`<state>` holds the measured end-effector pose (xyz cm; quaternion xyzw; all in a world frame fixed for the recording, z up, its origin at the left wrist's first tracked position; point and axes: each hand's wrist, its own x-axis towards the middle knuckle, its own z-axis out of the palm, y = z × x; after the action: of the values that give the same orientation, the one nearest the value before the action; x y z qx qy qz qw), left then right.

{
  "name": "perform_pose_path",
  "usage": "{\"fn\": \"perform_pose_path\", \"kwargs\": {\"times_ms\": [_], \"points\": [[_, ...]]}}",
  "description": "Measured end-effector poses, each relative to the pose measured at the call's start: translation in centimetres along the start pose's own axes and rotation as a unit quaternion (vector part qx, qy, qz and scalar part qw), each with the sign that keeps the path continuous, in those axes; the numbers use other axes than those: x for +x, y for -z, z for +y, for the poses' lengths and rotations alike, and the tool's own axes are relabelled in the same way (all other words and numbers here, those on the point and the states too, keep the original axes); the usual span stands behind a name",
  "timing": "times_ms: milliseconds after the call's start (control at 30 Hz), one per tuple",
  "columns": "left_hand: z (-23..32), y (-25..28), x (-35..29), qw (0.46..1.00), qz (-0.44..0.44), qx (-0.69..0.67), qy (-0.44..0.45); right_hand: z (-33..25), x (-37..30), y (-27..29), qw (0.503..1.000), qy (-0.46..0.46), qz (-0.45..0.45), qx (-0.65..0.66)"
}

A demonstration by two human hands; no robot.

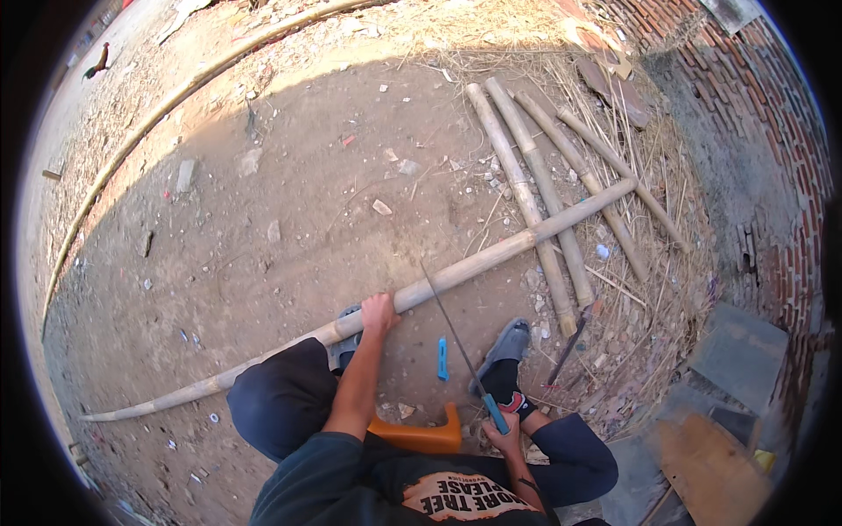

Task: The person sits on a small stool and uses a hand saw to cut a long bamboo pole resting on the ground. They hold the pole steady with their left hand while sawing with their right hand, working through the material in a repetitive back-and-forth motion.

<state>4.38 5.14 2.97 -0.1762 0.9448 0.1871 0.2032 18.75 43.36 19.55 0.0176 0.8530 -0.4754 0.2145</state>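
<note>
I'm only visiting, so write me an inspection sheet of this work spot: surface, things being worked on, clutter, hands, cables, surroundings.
Surface: bare, dusty ground, partly shaded.
Things being worked on: long bamboo pole, lying across shorter bamboo pieces; saw, its blade crossing the pole in view, contact unclear.
Clutter: small blue object, stone chips, dry straw.
Hands: left hand grips the pole; right hand holds the saw's blue handle.
Cables: nothing seen.
Surroundings: brick wall at right; rooster at upper left.
</note>
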Motion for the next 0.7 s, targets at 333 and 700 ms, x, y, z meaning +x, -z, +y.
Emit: {"fn": "perform_pose_path", "kwargs": {"times_ms": [333, 700], "points": [[0.2, 0.2, 1.2, 1.0, 0.011, -0.02, -0.004, -1.1, 14.6, -6.7, 0.997, 0.074, -0.002, 0.017], [0.4, -0.2, 0.2, 1.0, 0.014, 0.001, -0.01, 0.5, 2.4, -1.5, 1.0, 0.0, -0.012, 0.024]]}}
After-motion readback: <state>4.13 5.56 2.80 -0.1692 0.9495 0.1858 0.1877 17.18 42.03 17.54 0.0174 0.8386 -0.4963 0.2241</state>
